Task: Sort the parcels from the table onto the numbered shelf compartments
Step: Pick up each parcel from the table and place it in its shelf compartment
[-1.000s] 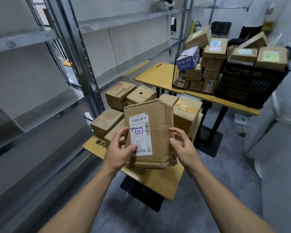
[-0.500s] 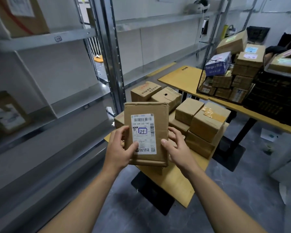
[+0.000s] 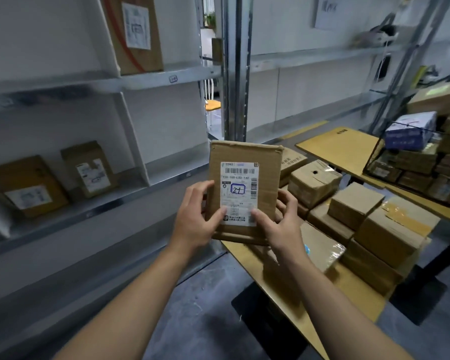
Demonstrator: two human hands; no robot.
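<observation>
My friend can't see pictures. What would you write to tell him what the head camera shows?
A left hand and a right hand hold up a flat cardboard parcel, its white label facing the camera. A metal shelf with a few other parcels stands to the left; more boxes are piled on a yellow table to the right.

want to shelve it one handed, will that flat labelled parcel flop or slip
Probably stiff: the flat parcel is corrugated card and stands straight between the left hand and right hand. Likely light, pinched only low down. Matte card should grip.
</observation>
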